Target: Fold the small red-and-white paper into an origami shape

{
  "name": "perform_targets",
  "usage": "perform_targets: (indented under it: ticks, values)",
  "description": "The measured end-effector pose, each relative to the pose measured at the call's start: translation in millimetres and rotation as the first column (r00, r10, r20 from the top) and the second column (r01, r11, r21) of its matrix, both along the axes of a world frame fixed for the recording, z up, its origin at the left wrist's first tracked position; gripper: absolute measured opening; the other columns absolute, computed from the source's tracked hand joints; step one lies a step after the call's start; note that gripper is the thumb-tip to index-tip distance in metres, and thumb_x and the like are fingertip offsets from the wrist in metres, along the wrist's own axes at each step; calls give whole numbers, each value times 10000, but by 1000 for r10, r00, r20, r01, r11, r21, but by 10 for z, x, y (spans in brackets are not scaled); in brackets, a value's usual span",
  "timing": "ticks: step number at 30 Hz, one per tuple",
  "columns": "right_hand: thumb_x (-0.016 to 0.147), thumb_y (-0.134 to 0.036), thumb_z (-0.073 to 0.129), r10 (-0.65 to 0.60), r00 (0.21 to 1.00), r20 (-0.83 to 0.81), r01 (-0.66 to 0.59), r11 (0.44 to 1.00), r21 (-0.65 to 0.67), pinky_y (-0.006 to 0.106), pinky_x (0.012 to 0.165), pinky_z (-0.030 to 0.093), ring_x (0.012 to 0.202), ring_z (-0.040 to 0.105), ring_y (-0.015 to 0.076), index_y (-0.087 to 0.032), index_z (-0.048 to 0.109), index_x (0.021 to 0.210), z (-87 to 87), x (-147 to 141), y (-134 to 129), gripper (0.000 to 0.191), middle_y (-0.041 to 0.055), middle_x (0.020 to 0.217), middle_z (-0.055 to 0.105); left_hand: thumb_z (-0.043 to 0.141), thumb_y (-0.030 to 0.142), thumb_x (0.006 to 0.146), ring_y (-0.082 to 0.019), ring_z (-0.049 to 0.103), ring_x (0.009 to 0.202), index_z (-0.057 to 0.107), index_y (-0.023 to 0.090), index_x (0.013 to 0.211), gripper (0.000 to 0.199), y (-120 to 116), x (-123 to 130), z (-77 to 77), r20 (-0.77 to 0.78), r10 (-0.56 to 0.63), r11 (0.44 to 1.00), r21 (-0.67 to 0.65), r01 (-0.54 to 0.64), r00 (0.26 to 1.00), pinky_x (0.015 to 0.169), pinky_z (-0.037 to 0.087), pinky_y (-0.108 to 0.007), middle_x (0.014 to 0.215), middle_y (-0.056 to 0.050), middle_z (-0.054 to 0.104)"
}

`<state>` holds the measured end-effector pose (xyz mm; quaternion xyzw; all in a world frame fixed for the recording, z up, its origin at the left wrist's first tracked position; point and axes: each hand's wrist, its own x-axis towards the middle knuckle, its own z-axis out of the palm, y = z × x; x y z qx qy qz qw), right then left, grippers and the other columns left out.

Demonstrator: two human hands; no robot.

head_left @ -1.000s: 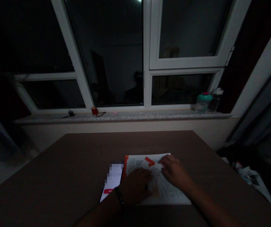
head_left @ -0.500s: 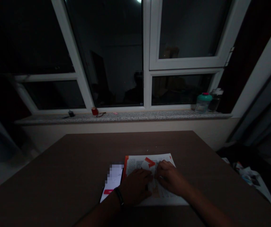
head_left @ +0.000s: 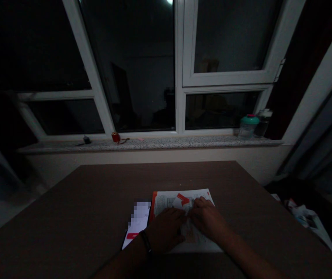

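Note:
A printed page or booklet with an orange-red left edge lies on the brown table. On top of it is a folded white and red piece of paper, its near part hidden under my fingers. My left hand, with a dark band on the wrist, presses down on the paper from the left, fingers bent together. From the right, my right hand has its fingers curled in a pinch at the paper's near end. The fingertips of both hands almost meet. Dim light hides the exact grip.
A lit phone lies beside the booklet, left of my left wrist. Beyond the table, the stone windowsill bears a small red jar, a green-lidded bottle and a clear bottle. Crumpled papers lie off to the right.
My right hand has shifted slightly left and nearer to me along the folded paper. The left hand, the booklet and the phone stay almost where they were.

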<state>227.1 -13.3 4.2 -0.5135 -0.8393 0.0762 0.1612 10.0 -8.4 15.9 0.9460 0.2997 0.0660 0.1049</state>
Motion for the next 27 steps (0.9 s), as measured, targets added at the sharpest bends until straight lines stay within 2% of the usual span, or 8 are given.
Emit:
perform_targets:
  ticks: [10,16,20,27]
  values:
    - [909,-188,539,-99,995,-8,99,992,72,343,827,344,964,500,240,-269,735,933,-58,-9,62,213,50,926,608,688,323,850,-289,477,1237,493,222,1307,507,25,-21,-92,31,-2,1000,26,2,1000,1057,347,-434,1365,-87,523]
    - [895,-154,534,-94,993,-67,100,991,91,343,838,367,964,503,241,-248,729,1005,-145,24,117,243,64,940,611,663,312,863,-287,474,1240,497,240,1306,478,35,-21,-134,49,3,1000,30,-5,999,1061,339,-442,1360,-78,526]
    - [894,-157,541,-63,995,-83,71,993,93,346,835,366,955,499,237,-238,725,993,-155,22,116,224,59,932,606,687,306,855,-285,451,1268,505,217,1295,485,25,-15,-81,33,4,999,36,-5,999,1076,334,-435,1392,-90,498]
    - [898,-156,546,-25,996,-86,32,996,86,337,810,347,931,497,221,-219,703,827,-122,-20,21,184,40,884,590,645,287,902,-257,510,1171,597,211,1084,204,2,10,14,26,11,999,31,-11,1000,1020,392,-396,1247,-63,579]
